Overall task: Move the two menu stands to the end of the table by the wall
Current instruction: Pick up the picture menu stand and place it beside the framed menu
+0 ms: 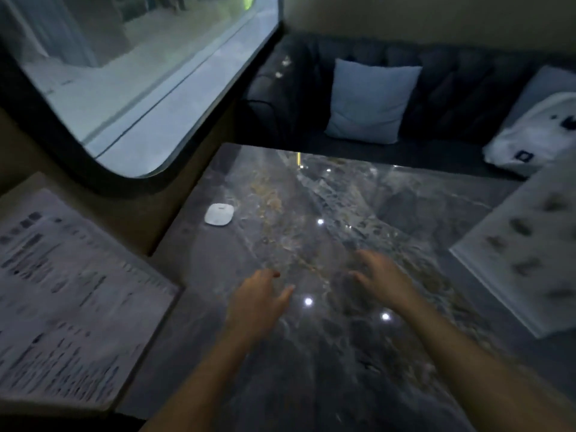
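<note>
Two menu stands are in view, both blurred white sheets with dark print. One menu stand point(71, 294) fills the near left, by the table's left corner. The other menu stand point(526, 241) stands at the table's right edge. Between them, over the grey marble table point(280, 194), my left hand point(258, 302) and my right hand point(385, 280) hover with fingers spread. Neither hand holds anything, and each is well apart from the stands.
A small white rounded device point(219, 214) lies on the table near its left edge by the wall. A large window point(131, 76) is set in that wall. A dark sofa with a pale cushion point(371, 101) and a white bag point(536, 132) runs behind the table.
</note>
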Available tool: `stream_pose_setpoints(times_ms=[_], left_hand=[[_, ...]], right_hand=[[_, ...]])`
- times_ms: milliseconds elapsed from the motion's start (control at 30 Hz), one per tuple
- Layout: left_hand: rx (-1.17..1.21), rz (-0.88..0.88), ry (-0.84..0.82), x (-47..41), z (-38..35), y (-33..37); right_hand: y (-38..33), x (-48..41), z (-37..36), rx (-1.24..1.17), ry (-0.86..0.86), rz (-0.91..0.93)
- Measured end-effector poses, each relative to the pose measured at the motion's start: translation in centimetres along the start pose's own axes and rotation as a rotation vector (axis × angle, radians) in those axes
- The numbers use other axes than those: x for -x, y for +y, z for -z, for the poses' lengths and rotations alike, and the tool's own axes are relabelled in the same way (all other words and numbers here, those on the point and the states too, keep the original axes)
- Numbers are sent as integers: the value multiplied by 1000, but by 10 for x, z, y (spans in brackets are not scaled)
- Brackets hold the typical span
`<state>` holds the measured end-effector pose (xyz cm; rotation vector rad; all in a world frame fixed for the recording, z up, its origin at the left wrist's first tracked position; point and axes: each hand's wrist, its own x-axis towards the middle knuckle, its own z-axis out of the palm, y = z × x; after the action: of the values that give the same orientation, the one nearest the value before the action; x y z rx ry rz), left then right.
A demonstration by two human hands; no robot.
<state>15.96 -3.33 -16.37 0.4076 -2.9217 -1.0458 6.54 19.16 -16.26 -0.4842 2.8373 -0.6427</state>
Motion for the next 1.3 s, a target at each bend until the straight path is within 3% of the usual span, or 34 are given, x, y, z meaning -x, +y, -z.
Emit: stream_pose_setpoints(times_ms=[433, 733, 933, 1067, 1300], left_hand=[[-66, -324, -317, -57, -113, 167], [39, -412, -404, -106, -163, 274], [342, -486, -510, -131, -179, 328], [500, -425, -597, -138, -182, 343], [455, -489, -405, -130, -165, 337]], right_hand=[[158, 121, 67, 15, 167, -504], [233, 167, 94, -132, 527, -875], [247, 160, 103, -310, 567, -800], [247, 148, 104, -350, 585, -699], [248, 140, 107, -395, 674, -667]])
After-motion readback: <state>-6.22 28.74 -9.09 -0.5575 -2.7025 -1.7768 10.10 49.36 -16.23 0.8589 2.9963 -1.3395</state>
